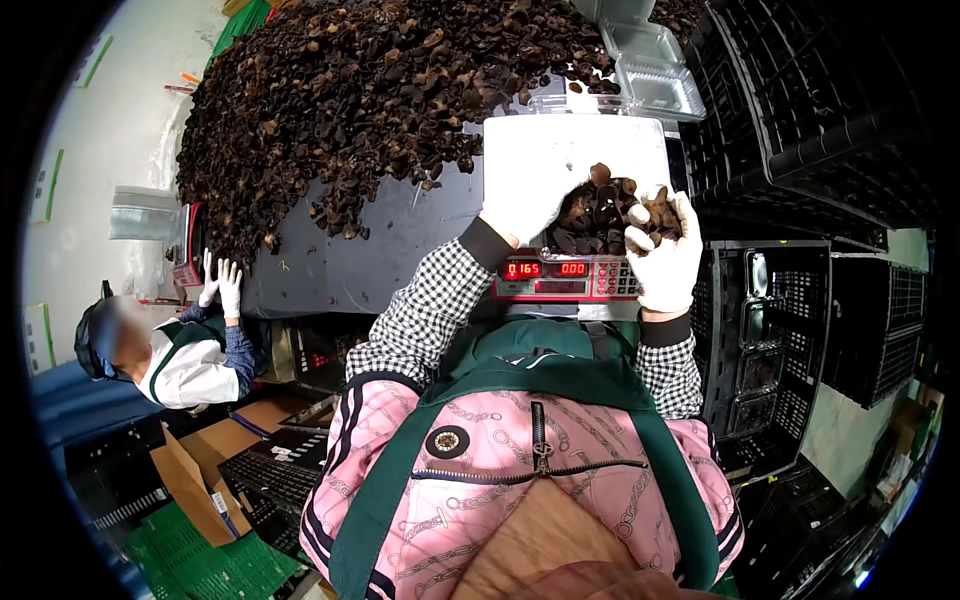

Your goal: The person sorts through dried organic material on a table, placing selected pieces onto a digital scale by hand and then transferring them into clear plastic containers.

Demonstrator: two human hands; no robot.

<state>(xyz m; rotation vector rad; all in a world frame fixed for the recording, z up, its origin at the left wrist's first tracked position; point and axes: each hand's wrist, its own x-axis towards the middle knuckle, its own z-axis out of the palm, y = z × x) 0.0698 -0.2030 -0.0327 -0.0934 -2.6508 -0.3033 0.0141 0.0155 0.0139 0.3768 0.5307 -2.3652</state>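
Dark brown, curled pieces that look like wood ear mushrooms (590, 222) fill a clear plastic container (560, 254) on the digital scale (612, 284). My left hand (527, 207), in a white glove, lies against the container's left side; its fingers blend into the bright weighing plate (530, 148), so their grip is unclear. On the right side, my gloved right hand (668, 262) has its fingers curled around several brown mushroom pieces, over the container's right edge. Red digits on the scale's display (545, 270) read 0.165 and 0.00.
A large heap of mushrooms (350, 100) covers the far table (340, 275). Clear containers (660, 85) stand beyond the scale. Black crates (810, 90) rise at the right; another crate (770, 350) holds clear packs. At the left, another person (190, 355) in white gloves faces a second scale (188, 245).
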